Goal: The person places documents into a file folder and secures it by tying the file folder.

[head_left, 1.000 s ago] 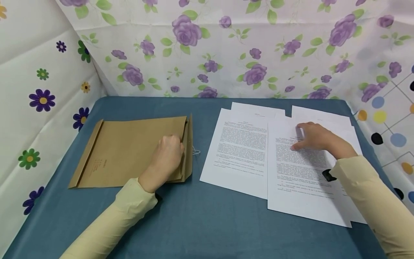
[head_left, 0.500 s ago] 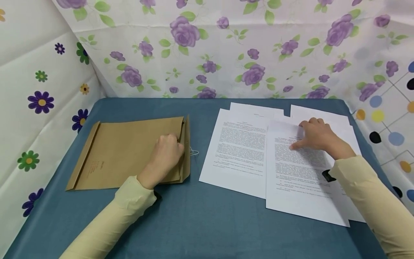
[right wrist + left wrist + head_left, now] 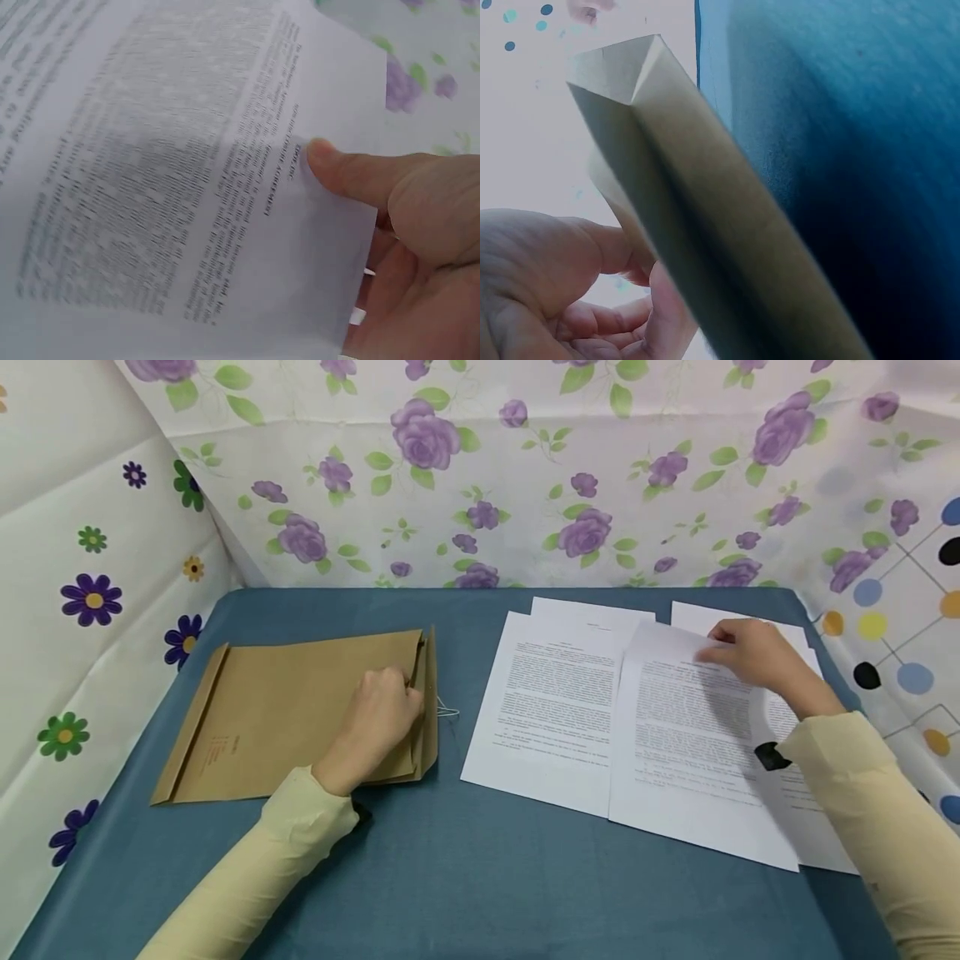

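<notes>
A brown paper envelope [image 3: 300,710] lies on the left of the table. My left hand [image 3: 377,718] pinches the edge of its open end, and in the left wrist view the envelope's folded side [image 3: 705,210] stands out beside the thumb and curled fingers. On the right, my right hand [image 3: 765,656] grips the top edge of a printed sheet [image 3: 697,760], whose upper end is raised and bent. Seen from the right wrist, the thumb lies on the face of this sheet [image 3: 225,187] and the fingers are behind it.
Another printed sheet [image 3: 555,710] lies just left of the held one, with a further sheet [image 3: 592,612] partly under it. More paper [image 3: 742,614] lies behind the right hand. White string [image 3: 447,710] sticks out at the envelope's open end.
My right hand has lifted the top edge of the sheet, and the sheet has slid slightly away from the front of the table. The left hand keeps its hold on the envelope.
</notes>
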The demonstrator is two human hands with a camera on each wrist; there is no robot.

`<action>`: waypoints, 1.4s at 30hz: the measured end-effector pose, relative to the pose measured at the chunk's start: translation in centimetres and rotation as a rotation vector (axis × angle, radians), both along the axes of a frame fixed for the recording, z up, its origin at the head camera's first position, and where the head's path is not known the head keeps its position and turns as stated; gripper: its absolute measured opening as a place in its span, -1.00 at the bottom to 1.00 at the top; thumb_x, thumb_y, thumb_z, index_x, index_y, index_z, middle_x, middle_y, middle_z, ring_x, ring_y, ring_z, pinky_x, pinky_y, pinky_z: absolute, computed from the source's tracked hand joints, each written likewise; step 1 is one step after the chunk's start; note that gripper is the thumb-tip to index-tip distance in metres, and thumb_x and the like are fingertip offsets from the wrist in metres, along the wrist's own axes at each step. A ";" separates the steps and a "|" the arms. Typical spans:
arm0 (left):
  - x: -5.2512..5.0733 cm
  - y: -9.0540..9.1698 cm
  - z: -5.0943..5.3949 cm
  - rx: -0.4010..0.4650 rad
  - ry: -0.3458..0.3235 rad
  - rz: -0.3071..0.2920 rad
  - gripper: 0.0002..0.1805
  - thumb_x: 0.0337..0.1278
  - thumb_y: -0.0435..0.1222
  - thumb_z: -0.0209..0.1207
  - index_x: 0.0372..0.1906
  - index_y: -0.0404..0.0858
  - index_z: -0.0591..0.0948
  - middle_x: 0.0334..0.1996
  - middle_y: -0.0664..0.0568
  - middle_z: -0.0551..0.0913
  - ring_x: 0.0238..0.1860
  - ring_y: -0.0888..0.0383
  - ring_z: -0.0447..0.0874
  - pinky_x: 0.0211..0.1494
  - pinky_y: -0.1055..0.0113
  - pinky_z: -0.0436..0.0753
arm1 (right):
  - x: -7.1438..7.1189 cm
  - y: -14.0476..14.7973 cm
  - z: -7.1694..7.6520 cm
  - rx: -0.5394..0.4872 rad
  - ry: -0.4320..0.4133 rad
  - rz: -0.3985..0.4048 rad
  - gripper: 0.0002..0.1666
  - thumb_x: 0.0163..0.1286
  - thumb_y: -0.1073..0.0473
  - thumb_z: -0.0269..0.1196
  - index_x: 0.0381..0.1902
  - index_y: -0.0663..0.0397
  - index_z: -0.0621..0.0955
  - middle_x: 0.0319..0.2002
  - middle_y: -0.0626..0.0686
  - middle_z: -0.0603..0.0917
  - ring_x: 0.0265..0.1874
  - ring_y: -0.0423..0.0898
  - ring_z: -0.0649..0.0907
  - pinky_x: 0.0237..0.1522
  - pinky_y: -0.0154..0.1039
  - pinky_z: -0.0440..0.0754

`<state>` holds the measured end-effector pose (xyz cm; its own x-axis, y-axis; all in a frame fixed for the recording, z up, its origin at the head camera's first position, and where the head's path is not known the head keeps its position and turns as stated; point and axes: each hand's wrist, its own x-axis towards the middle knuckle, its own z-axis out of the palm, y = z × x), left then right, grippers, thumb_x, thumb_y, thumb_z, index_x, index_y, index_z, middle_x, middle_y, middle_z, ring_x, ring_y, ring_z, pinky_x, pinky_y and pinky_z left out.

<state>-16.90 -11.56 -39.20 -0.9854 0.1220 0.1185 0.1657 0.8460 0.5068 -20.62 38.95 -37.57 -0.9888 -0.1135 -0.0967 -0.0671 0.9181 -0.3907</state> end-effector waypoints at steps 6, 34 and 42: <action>0.1 -0.2 0.1 0.015 0.021 -0.008 -0.52 -0.11 -0.61 -0.05 -0.67 -0.04 0.04 -0.62 0.16 -0.06 -0.61 0.21 -0.10 -0.55 0.32 0.03 | 0.4 1.9 2.3 -0.021 -0.062 0.039 -0.50 0.50 -0.03 0.30 0.06 0.34 0.59 0.03 0.41 0.63 -0.03 0.28 0.58 -0.08 0.19 0.52; 0.2 -0.4 0.3 0.036 0.052 0.006 -0.53 -0.03 -0.61 -0.02 -0.63 -0.05 0.06 -0.62 0.16 -0.03 -0.62 0.22 -0.05 -0.55 0.31 0.06 | 3.5 3.4 10.7 -0.613 0.046 -0.081 -0.62 0.53 0.22 0.24 0.11 -0.42 0.72 -0.20 -0.33 0.73 -0.45 -0.14 0.77 -0.51 -0.19 0.73; 0.2 -0.5 0.6 0.039 0.049 0.017 -0.55 -0.05 -0.60 -0.02 -0.61 -0.05 0.06 -0.62 0.16 -0.02 -0.62 0.21 -0.03 -0.54 0.30 0.08 | 2.9 0.0 11.2 -1.108 -0.055 -0.042 -0.74 0.51 0.27 0.25 0.09 0.09 0.73 -0.05 -0.04 0.75 -0.23 -0.15 0.76 -0.34 -0.29 0.73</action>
<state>-16.73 -12.06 -38.59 -0.9803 0.0998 0.1705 0.1767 0.8289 0.5308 -17.75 38.96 -26.40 -0.9914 -0.1311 -0.0067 -0.0012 0.0602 -0.9982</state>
